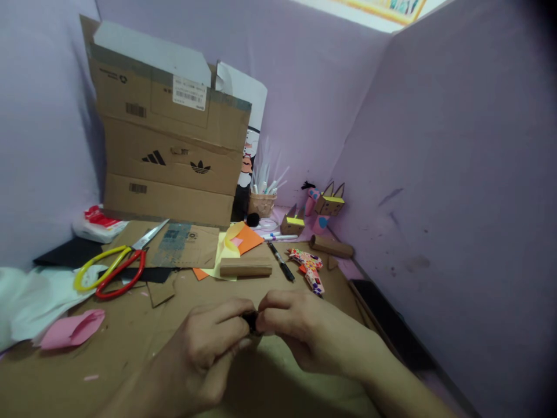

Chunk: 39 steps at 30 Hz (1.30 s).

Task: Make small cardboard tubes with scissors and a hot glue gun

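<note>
Item: one small dark piece (251, 320), between my hands, above the brown work surface (130, 342); mostly covered by fingers, so its long axis and direction I cannot tell. Grip: left hand (211, 337) and right hand (302, 328), fingertips pinched narrow, both holding it.

At the lower centre of the frame, the left hand (209, 342) and right hand (300, 328) pinch a small dark object (250, 319) between their fingertips. Above them, a folded cardboard strip (246, 267) lies near a black marker (281, 261), with a floral-patterned gun-shaped item (310, 266) to the marker's right. Scissors (141, 253) with one yellow and one red handle lie at centre left, above a curled pink sheet (65, 334). Adidas-marked cardboard (174, 136) stands upper left, beside a basket (262, 206) of white sticks (270, 187).
</note>
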Available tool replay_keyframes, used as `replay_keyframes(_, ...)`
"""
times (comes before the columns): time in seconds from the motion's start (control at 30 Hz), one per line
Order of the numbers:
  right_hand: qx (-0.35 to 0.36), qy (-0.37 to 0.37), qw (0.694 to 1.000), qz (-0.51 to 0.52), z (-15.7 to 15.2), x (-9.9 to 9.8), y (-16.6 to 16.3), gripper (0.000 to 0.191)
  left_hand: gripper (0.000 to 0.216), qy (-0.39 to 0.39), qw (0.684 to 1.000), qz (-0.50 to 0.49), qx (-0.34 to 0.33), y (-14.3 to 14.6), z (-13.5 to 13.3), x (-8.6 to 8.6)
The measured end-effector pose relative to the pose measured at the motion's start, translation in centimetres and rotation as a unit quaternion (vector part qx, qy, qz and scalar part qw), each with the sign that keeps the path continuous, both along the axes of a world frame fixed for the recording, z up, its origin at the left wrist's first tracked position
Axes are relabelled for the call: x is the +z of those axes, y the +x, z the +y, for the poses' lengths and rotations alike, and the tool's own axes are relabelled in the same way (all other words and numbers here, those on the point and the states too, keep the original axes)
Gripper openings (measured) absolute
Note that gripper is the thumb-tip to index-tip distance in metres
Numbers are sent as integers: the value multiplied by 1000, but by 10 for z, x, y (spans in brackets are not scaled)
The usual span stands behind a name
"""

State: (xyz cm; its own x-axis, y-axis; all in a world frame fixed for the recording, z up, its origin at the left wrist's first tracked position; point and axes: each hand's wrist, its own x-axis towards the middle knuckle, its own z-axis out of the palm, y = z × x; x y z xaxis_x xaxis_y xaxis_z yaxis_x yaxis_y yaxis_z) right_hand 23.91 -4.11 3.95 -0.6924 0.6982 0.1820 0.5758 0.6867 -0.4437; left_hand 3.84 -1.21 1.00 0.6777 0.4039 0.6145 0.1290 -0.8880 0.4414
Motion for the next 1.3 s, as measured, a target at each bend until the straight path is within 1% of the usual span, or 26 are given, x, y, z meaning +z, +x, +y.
replay_keyframes(0.2,6,4,1000,-18,1,3,-1,30,23,12,1000,10,8,-1,0,0)
replay_keyframes(0.37,12,6,999,-36,0,3,-1,30,23,10,1000,3,0,-1,-2,1)
replay_keyframes(0.7,20,20,999,-36,-1,4,-1,31,24,16,1000,7,-2,-2,-2,1)
replay_keyframes(0.87,22,18,999,-41,-1,4,-1,33,23,23,1000,15,3,-4,-3,0)
replay_keyframes(1.03,17,7,999,-42,-1,5,-2,33,25,32,999,11,14,-3,-3,2)
replay_keyframes(1.2,9,28,998,-51,0,7,-5,30,25,6,1000,8,20,-5,-3,0)
replay_keyframes(1.3,-3,50,999,-10,1,4,-9,32,24,-30,999,6,30,-11,0,-3)
